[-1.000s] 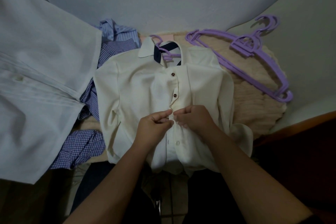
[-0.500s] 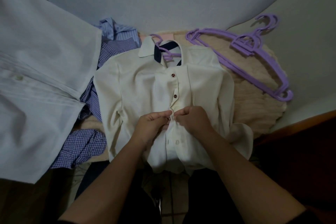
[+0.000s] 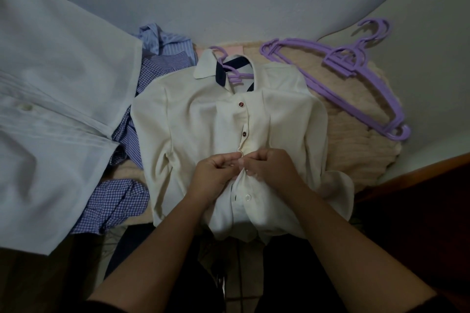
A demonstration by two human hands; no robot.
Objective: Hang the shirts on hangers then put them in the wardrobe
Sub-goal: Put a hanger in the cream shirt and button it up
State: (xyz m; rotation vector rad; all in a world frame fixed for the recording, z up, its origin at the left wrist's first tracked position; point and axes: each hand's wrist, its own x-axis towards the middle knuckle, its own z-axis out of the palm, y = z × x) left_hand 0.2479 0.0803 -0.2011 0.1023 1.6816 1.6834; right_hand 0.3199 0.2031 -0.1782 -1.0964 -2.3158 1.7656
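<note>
The left hand [image 3: 216, 173] and right hand [image 3: 269, 166] are met at the placket of the cream shirt [image 3: 203, 122], each pinching the fabric with curled fingers at what appears to be the third button; two buttons above are fastened, one below is not. The shirt is already threaded on a purple hanger [image 3: 230, 68] and lies at the middle of the beige blanket [image 3: 356, 140]. Blue checked shirts [image 3: 119, 201] at the left edge and spare purple hangers [image 3: 356, 63] at the right edge remain unused. No wardrobe is seen.

Can't see most of the purple hanger [image 3: 230, 71], it's buried inside the cream shirt [image 3: 203, 119]. My fingertips hide whichever button they're pinching.
</note>
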